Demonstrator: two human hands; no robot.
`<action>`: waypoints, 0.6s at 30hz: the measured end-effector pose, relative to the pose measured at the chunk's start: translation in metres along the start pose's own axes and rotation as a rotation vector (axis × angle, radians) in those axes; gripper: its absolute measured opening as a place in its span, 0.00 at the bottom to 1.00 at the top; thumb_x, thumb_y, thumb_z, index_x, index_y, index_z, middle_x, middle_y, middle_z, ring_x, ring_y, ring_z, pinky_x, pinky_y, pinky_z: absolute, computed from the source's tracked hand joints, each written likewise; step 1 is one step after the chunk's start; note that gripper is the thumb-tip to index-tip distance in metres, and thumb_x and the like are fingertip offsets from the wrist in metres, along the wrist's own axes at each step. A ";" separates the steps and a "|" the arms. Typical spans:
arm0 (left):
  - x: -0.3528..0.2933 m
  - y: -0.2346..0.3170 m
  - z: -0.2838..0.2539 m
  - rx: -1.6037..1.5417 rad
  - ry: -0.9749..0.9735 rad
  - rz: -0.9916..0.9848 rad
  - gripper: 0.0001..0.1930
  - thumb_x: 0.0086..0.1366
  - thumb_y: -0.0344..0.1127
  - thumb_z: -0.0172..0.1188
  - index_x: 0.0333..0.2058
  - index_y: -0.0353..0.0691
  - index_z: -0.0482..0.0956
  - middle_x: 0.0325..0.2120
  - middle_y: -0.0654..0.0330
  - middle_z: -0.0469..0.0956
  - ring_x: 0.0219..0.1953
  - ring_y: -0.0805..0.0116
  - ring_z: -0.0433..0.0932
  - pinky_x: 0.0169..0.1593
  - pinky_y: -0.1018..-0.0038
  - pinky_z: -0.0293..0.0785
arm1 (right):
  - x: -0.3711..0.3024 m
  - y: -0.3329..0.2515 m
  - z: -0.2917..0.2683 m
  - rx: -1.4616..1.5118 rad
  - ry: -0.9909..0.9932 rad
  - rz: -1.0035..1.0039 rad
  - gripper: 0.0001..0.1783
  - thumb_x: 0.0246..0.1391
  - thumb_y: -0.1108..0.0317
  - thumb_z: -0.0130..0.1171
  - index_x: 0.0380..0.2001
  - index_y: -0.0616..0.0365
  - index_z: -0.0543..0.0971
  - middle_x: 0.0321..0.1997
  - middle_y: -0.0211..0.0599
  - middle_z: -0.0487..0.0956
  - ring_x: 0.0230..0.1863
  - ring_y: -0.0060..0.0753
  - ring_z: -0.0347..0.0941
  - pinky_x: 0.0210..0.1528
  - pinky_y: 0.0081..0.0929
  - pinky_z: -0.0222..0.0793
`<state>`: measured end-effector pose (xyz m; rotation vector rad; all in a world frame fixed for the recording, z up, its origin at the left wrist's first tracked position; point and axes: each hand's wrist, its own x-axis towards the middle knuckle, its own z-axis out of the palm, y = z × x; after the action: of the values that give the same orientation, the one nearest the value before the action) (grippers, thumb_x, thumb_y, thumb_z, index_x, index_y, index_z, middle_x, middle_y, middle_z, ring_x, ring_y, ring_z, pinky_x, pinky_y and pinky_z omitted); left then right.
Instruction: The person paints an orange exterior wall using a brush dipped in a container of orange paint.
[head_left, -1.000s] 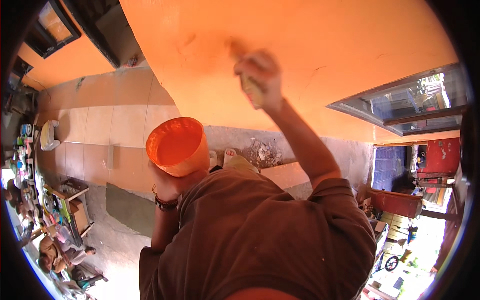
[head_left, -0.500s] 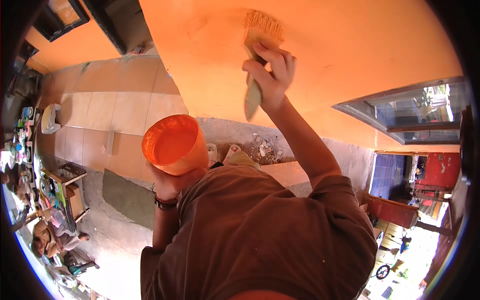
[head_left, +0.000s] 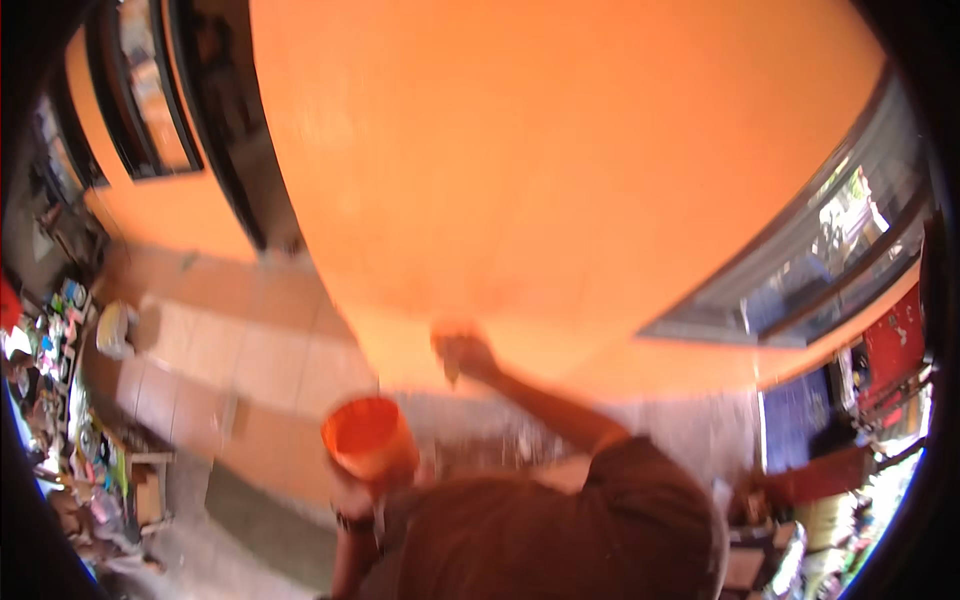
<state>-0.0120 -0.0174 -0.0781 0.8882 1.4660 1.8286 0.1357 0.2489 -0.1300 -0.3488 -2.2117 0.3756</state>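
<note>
The hands are apart. The left hand [head_left: 350,490], near left, is clamped around the base of an orange bucket [head_left: 385,455]. The right hand [head_left: 472,357], farther out and to the right, grips a brush [head_left: 455,331] before the orange wall [head_left: 520,170]; blur leaves bristle contact undeterminable. A dark-framed window [head_left: 800,290] stands right.

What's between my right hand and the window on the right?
Only a bare stretch of orange wall lies between your right hand and the window in the head view.
</note>
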 end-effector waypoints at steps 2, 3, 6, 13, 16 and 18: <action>-0.001 0.017 0.014 0.155 -0.044 0.059 0.47 0.30 0.36 0.80 0.53 0.34 0.67 0.46 0.53 0.76 0.47 0.60 0.75 0.50 0.64 0.74 | -0.047 -0.011 0.011 0.146 -0.049 0.186 0.04 0.45 0.71 0.64 0.27 0.54 0.80 0.27 0.31 0.77 0.30 0.27 0.73 0.32 0.28 0.69; -0.007 0.024 0.029 0.072 0.078 0.006 0.40 0.28 0.33 0.80 0.46 0.34 0.74 0.39 0.56 0.79 0.42 0.63 0.78 0.46 0.66 0.76 | -0.077 -0.017 0.013 0.156 -0.025 0.258 0.04 0.47 0.71 0.64 0.28 0.56 0.81 0.27 0.31 0.78 0.29 0.26 0.73 0.32 0.27 0.71; -0.021 0.050 0.048 0.030 -0.209 -0.189 0.38 0.31 0.30 0.79 0.47 0.37 0.74 0.39 0.58 0.80 0.41 0.68 0.79 0.44 0.68 0.77 | -0.163 -0.031 0.005 0.077 0.144 0.642 0.07 0.43 0.72 0.70 0.21 0.56 0.79 0.23 0.30 0.79 0.26 0.23 0.75 0.31 0.23 0.73; -0.046 0.036 0.109 -0.005 -0.337 -0.137 0.41 0.32 0.31 0.80 0.50 0.38 0.71 0.43 0.58 0.78 0.45 0.68 0.77 0.48 0.67 0.75 | -0.233 -0.023 -0.087 0.539 0.380 1.381 0.14 0.36 0.75 0.73 0.25 0.55 0.76 0.25 0.33 0.78 0.27 0.29 0.76 0.28 0.28 0.74; -0.060 0.025 0.133 -0.002 -0.400 -0.140 0.42 0.33 0.31 0.80 0.51 0.38 0.70 0.44 0.58 0.77 0.46 0.68 0.77 0.49 0.67 0.74 | -0.252 -0.010 -0.113 0.853 0.635 1.636 0.14 0.39 0.77 0.71 0.28 0.54 0.75 0.28 0.31 0.77 0.30 0.29 0.76 0.28 0.26 0.73; -0.068 0.021 0.147 0.001 -0.444 -0.138 0.43 0.33 0.32 0.80 0.52 0.38 0.69 0.45 0.58 0.77 0.47 0.68 0.76 0.50 0.67 0.74 | -0.273 0.004 -0.117 0.960 0.778 1.594 0.13 0.43 0.77 0.67 0.31 0.54 0.74 0.31 0.33 0.76 0.33 0.29 0.75 0.29 0.26 0.73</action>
<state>0.1463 0.0059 -0.0432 1.0825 1.2123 1.4162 0.3939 0.1684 -0.2536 -1.3331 -0.4403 1.6486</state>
